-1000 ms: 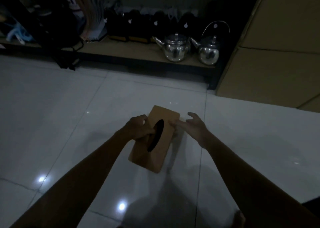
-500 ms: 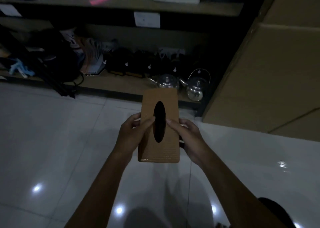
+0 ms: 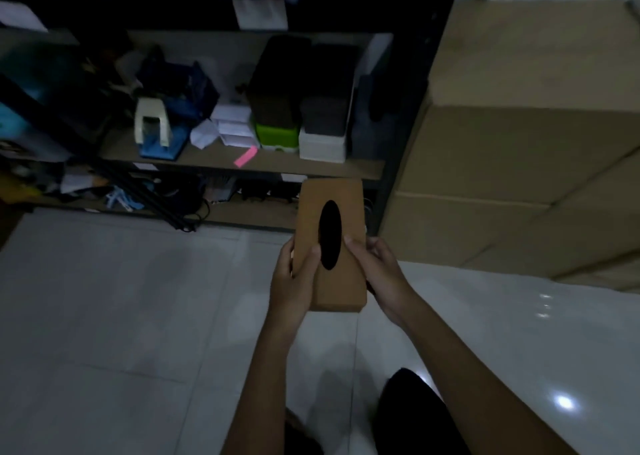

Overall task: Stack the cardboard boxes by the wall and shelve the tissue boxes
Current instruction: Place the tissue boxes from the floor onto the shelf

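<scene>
Before the cluttered shelf (image 3: 242, 163), left hand (image 3: 294, 281) and right hand (image 3: 377, 274) are gripping the tissue box (image 3: 332, 246), possibly knocking neighbouring items when sliding it in

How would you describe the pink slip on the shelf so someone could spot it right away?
Start at the dark shelving unit left of the stacked cardboard boxes. On its middle board, before the green box, lies the pink slip, the only bright pink thing there.
</scene>
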A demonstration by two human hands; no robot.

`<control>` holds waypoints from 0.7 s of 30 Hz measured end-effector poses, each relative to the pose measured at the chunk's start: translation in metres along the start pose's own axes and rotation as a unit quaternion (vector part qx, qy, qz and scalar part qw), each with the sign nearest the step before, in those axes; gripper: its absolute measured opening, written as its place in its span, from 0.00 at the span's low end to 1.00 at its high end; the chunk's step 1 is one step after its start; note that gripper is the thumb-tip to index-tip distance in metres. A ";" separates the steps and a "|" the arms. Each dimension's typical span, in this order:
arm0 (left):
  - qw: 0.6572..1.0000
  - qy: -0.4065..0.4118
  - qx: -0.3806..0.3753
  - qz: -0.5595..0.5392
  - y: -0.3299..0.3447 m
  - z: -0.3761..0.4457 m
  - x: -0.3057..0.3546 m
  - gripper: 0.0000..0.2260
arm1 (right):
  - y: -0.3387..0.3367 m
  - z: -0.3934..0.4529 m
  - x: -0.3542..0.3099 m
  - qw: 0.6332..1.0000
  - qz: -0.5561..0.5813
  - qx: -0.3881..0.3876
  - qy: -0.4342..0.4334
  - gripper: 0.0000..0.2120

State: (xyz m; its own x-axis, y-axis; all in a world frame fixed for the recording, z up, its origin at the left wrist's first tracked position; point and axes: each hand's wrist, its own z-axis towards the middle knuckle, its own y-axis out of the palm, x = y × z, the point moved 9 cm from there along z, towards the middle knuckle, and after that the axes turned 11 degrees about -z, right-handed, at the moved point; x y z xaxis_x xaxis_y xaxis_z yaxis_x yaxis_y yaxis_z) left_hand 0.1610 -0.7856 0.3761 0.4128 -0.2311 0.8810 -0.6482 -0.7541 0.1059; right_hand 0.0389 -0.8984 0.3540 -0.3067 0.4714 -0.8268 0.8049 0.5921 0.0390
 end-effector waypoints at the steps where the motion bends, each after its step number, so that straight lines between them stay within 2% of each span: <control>1: 1.000 -0.001 0.009 -0.010 0.006 -0.011 0.016 0.20 | -0.004 -0.013 -0.019 1.000 -0.008 -0.012 -0.008 0.26; 3: 1.000 0.007 0.020 -0.022 0.019 -0.029 0.049 0.18 | -0.013 -0.041 -0.055 0.999 -0.025 -0.033 -0.027 0.26; 6: 0.998 0.019 0.036 -0.044 0.033 -0.042 0.083 0.16 | -0.029 -0.071 -0.084 0.997 -0.062 -0.028 -0.022 0.30; 10: 0.997 0.019 0.045 -0.059 0.046 -0.022 0.110 0.18 | -0.038 -0.082 -0.107 0.997 -0.080 -0.015 -0.019 0.18; 13: 0.999 0.016 0.024 -0.036 0.059 0.020 0.123 0.22 | -0.031 -0.062 -0.128 0.994 -0.095 -0.018 -0.044 0.18; 17: 1.000 0.004 -0.013 -0.020 0.079 0.092 0.132 0.23 | -0.025 -0.010 -0.145 0.983 -0.146 0.050 -0.096 0.24; 21: 0.996 -0.048 -0.070 -0.005 0.098 0.148 0.128 0.20 | -0.016 0.036 -0.142 0.976 -0.151 0.120 -0.098 0.28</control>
State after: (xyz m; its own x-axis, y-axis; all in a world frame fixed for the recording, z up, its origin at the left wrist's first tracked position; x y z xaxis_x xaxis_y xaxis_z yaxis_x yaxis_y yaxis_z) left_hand 0.2451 -0.9796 0.4309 0.4747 -0.2856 0.8325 -0.7232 -0.6656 0.1840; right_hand 0.0879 -0.9985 0.4504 -0.4644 0.1503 -0.8728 0.7958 0.5032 -0.3367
